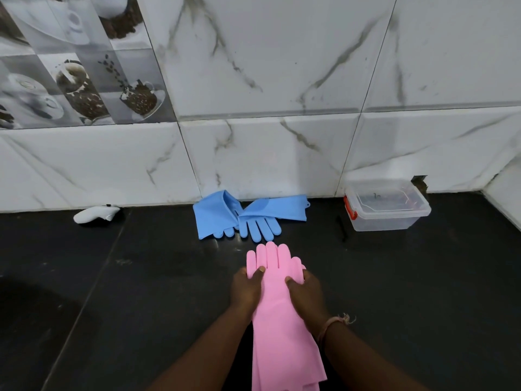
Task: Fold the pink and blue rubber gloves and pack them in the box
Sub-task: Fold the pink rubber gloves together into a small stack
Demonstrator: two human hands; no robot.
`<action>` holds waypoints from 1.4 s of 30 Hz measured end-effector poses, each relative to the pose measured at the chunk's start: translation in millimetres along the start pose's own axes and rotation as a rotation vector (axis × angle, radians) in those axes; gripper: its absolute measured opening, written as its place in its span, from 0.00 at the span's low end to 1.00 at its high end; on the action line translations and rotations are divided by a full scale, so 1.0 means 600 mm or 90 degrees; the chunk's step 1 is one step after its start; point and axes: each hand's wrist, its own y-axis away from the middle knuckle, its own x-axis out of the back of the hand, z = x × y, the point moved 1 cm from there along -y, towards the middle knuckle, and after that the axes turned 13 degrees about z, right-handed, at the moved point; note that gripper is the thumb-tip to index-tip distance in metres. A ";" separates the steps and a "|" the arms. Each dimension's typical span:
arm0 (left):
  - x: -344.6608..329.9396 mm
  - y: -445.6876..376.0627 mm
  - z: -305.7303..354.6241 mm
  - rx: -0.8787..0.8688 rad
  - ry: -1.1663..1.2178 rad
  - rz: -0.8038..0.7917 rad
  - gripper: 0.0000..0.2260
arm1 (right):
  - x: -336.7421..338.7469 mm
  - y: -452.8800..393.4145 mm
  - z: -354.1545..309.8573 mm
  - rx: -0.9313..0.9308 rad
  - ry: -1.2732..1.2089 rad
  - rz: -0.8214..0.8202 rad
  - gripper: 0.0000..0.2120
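Note:
Stacked pink rubber gloves [277,311] lie lengthwise on the black counter, fingers pointing away from me and cuffs running off the bottom edge. My left hand [246,289] grips their left side near the finger bases, thumb on top. My right hand [306,294] grips the right side the same way. Two blue rubber gloves [248,215] lie crumpled against the wall behind the pink ones. A clear plastic box [387,206] with red clips stands open at the back right, with no lid on it.
A white marbled tile wall [267,153] rises right behind the black counter [141,277]. A small white object [95,214] lies at the wall on the left. A thin black item [342,227] lies just left of the box.

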 end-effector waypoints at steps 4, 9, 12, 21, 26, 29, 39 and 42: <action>-0.001 0.010 0.011 -0.032 -0.086 0.037 0.20 | 0.002 0.011 -0.003 0.026 0.057 0.031 0.27; 0.006 0.034 0.003 -0.052 -0.126 0.064 0.17 | 0.014 0.027 -0.011 0.033 0.195 0.051 0.27; 0.019 0.046 -0.009 -0.036 -0.123 0.049 0.16 | 0.026 0.041 -0.011 0.038 0.271 0.052 0.29; 0.061 0.089 -0.028 0.101 -0.180 -0.116 0.10 | 0.070 0.069 0.004 -0.106 0.138 -0.144 0.17; 0.076 0.117 -0.040 0.123 -0.310 -0.189 0.09 | 0.093 0.086 0.025 -0.178 0.211 -0.218 0.15; 0.083 0.124 -0.047 0.132 -0.265 -0.178 0.06 | 0.089 0.093 0.048 -0.171 0.229 -0.208 0.10; 0.094 0.135 -0.082 0.079 -0.100 -0.079 0.07 | 0.097 0.101 0.089 0.024 0.303 -0.047 0.10; 0.095 0.136 -0.084 0.038 -0.101 -0.056 0.07 | 0.103 0.101 0.090 0.038 0.340 -0.045 0.11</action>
